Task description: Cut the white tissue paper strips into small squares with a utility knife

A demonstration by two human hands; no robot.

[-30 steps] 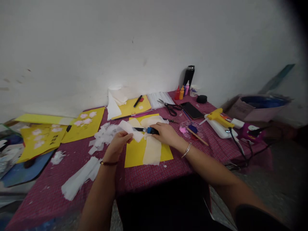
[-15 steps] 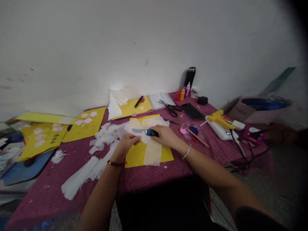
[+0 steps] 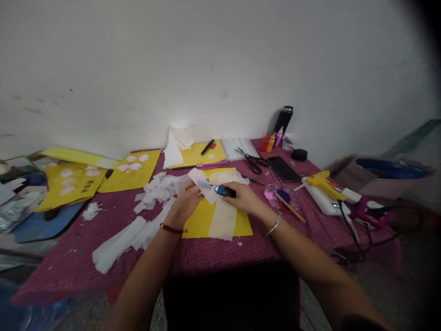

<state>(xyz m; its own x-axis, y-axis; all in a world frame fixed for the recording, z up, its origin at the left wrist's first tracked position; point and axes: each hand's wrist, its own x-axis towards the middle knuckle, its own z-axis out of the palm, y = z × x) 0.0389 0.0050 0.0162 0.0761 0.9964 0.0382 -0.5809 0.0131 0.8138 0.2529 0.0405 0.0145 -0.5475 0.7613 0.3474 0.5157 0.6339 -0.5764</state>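
Observation:
A utility knife (image 3: 227, 191) with a blue-and-black handle is gripped in my right hand (image 3: 245, 199), its bare blade pointing left. My left hand (image 3: 186, 200) has its fingers curled around a piece of white tissue paper (image 3: 197, 176), which stands up behind the blade. Whether blade and paper touch, I cannot tell. Beneath both hands lies a yellow sheet (image 3: 196, 225) bearing pale tissue strips (image 3: 222, 220). To the left are torn white paper scraps (image 3: 155, 189) and a long folded white strip (image 3: 119, 241).
Black scissors (image 3: 254, 163), a phone (image 3: 284, 169) and a plate of paint (image 3: 277, 195) with a wooden stick lie to the right. Farther right is a yellow glue gun (image 3: 324, 184) with cables. Paint bottles (image 3: 271, 142) stand by a black flask (image 3: 284, 119). Decorated yellow cards (image 3: 132, 177) lie left.
My left hand has turned, and the tissue paper now rises beside the blade. The knife has tilted, its handle end lower. The whole view has shifted slightly.

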